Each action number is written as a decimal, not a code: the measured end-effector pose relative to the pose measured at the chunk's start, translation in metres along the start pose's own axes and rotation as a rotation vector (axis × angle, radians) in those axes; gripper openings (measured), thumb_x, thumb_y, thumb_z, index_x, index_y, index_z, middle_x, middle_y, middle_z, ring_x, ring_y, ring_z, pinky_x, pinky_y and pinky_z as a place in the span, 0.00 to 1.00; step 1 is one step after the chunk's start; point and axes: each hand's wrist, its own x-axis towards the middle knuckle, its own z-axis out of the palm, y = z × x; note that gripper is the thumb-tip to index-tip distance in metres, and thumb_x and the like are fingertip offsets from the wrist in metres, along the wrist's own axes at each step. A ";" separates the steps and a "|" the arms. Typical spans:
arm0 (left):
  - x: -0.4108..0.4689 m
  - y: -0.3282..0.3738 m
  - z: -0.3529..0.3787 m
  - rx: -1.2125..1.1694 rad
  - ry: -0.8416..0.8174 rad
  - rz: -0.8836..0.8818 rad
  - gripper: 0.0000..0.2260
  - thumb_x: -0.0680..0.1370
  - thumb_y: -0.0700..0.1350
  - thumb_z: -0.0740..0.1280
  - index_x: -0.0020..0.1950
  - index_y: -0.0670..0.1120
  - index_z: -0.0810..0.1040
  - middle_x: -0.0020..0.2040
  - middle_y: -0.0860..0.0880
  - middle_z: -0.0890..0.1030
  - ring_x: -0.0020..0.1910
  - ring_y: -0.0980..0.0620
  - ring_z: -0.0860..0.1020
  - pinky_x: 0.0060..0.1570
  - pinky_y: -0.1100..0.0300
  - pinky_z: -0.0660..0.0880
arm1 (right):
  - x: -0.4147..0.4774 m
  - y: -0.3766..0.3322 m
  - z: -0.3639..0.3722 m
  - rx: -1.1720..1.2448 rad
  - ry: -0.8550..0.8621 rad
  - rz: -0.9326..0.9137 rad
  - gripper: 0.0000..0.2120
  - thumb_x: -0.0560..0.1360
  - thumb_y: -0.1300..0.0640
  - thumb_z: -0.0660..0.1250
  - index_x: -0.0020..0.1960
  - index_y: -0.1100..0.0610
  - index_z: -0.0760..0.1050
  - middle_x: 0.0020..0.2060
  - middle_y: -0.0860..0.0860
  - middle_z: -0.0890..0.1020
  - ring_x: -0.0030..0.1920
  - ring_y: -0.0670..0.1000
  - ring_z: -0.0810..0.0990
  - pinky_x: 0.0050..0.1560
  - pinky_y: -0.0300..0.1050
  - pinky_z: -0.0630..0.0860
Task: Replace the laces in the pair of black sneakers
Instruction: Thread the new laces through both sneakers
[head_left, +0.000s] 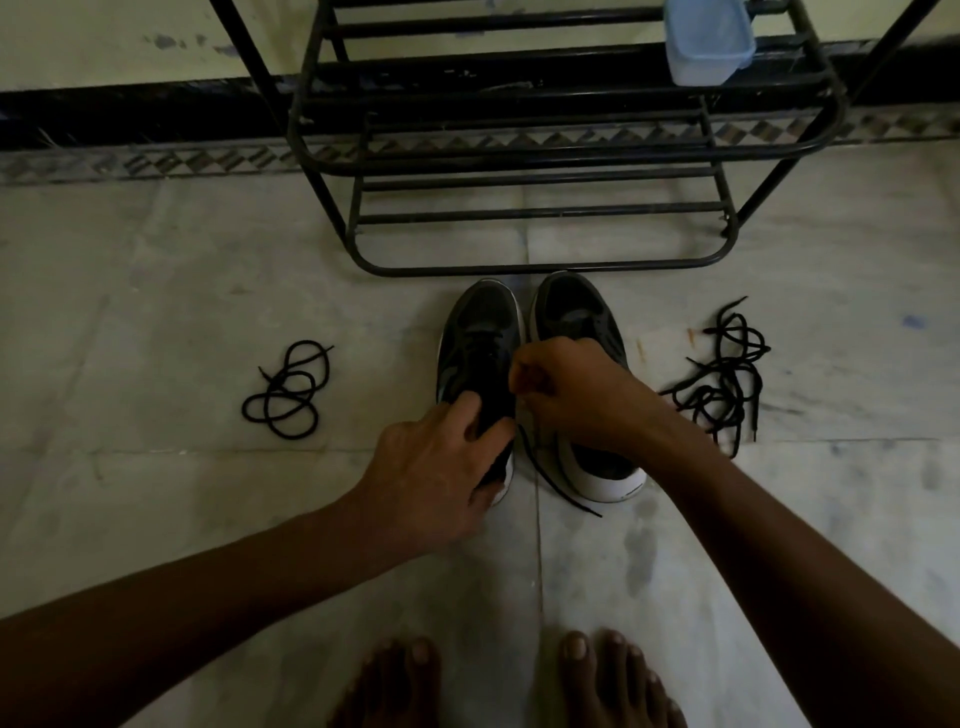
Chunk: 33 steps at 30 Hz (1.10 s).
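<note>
Two black sneakers with white soles stand side by side on the floor, toes pointing away from me. My left hand (436, 467) grips the heel end of the left sneaker (480, 332). My right hand (576, 395) reaches over the right sneaker (576, 306) and pinches a black lace (550, 480) at the left sneaker's eyelets. That lace's free end trails between the shoes toward me. A coiled black lace (288, 389) lies on the floor to the left. A tangled heap of black laces (724, 374) lies to the right.
A black metal shoe rack (545, 171) stands just beyond the sneakers against the wall, with a pale blue plastic box (709, 41) on an upper shelf. My bare feet (613, 680) are at the bottom edge. The floor is pale marble tile.
</note>
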 end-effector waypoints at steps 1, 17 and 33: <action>0.002 -0.001 0.000 -0.011 -0.011 0.022 0.24 0.76 0.57 0.70 0.70 0.54 0.71 0.61 0.47 0.75 0.52 0.47 0.79 0.37 0.54 0.80 | 0.001 0.002 0.000 0.009 0.010 -0.007 0.10 0.76 0.66 0.67 0.56 0.56 0.79 0.48 0.53 0.83 0.49 0.52 0.82 0.53 0.48 0.81; 0.014 -0.019 -0.004 -0.827 0.200 -0.268 0.07 0.73 0.45 0.78 0.39 0.50 0.82 0.32 0.58 0.81 0.28 0.62 0.78 0.29 0.74 0.67 | 0.010 0.014 0.006 0.131 0.154 -0.194 0.08 0.78 0.64 0.68 0.56 0.56 0.81 0.50 0.48 0.84 0.49 0.41 0.80 0.47 0.23 0.72; 0.026 -0.095 -0.012 -0.819 0.416 -0.406 0.07 0.77 0.34 0.73 0.51 0.44 0.86 0.41 0.48 0.85 0.37 0.52 0.84 0.40 0.50 0.83 | 0.035 0.005 -0.002 0.801 0.069 -0.273 0.08 0.75 0.73 0.65 0.53 0.68 0.79 0.47 0.61 0.84 0.48 0.59 0.84 0.52 0.53 0.81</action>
